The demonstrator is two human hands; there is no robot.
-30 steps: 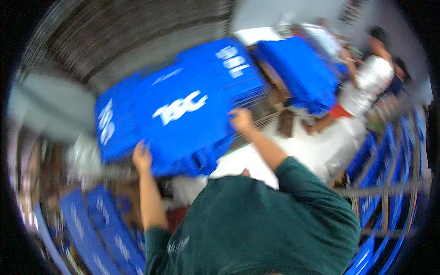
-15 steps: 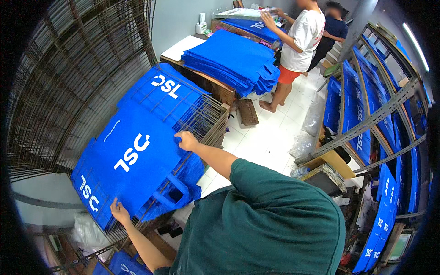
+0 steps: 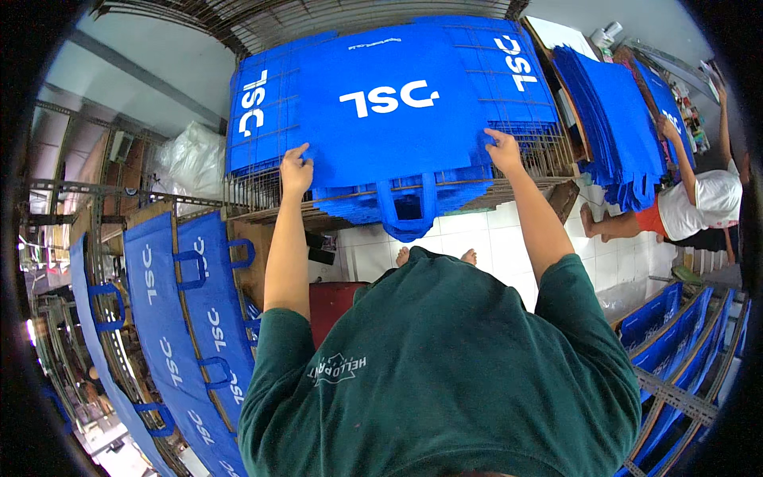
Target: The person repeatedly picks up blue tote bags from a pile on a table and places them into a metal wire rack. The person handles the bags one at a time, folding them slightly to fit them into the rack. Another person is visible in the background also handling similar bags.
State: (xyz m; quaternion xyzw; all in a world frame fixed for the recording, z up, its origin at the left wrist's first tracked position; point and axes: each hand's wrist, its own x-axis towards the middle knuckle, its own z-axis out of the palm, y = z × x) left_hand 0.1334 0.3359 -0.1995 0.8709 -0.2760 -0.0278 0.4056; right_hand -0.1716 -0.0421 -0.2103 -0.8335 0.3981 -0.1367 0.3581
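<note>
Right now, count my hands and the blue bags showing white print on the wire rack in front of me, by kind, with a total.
Hands: 2 (left hand, right hand)
Printed blue bags showing: 3 (left bag, middle bag, right bag)
Total: 5

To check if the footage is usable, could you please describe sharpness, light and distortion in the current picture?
Head view, centre: the blue bag looks sharp and mostly evenly lit, without strong glare; head view, beside the right hand: a soft shadow; head view, toward the rim: blue bags on the left racks look bowed, probably lens distortion, and the corners are black.
</note>
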